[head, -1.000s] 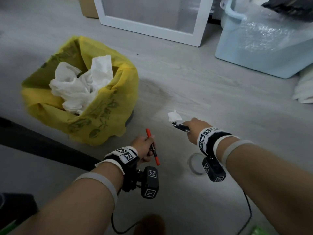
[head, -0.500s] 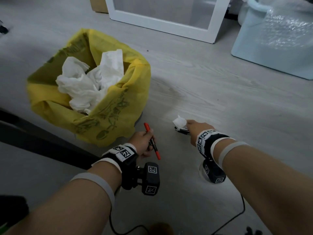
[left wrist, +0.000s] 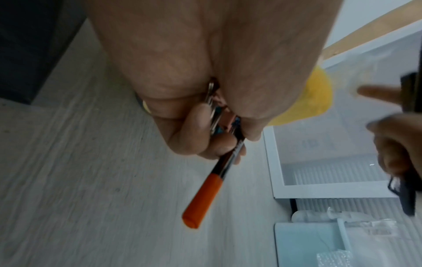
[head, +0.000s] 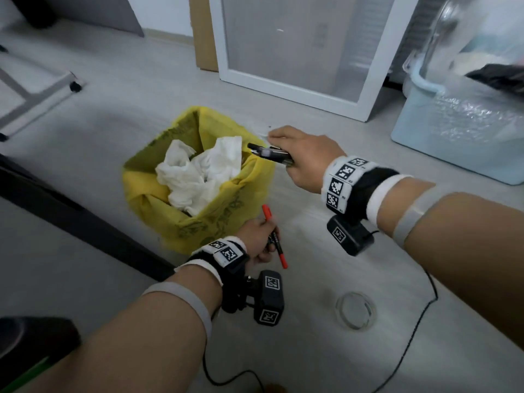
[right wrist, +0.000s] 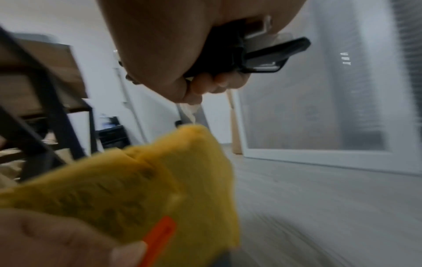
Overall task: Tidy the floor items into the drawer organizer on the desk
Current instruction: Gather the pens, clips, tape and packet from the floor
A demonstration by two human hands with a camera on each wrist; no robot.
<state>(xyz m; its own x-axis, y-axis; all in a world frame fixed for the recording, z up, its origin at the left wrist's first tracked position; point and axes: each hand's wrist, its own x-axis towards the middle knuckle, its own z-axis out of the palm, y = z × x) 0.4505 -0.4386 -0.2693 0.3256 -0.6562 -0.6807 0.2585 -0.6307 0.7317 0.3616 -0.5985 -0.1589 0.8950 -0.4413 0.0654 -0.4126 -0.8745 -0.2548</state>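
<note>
Clutching a dark pen (head: 270, 153) and a scrap of tissue (right wrist: 188, 110) above the yellow-lined bin (head: 198, 180), the right hand (head: 300, 160) is curled shut; the left hand (head: 255, 239), beside the bin's near wall, grips an orange-capped marker (head: 274, 236). A tape roll (head: 355, 310) lies flat, nearer the left hand.

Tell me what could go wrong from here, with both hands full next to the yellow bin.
1. The right hand holds black pens and a scrap of tissue right above the yellow bin; dropping the tissue could let a pen fall in too.
2. The left hand grips the orange marker with small metal items; one could slip out.
3. The clear tape roll lies on the floor and is easily missed.
</note>
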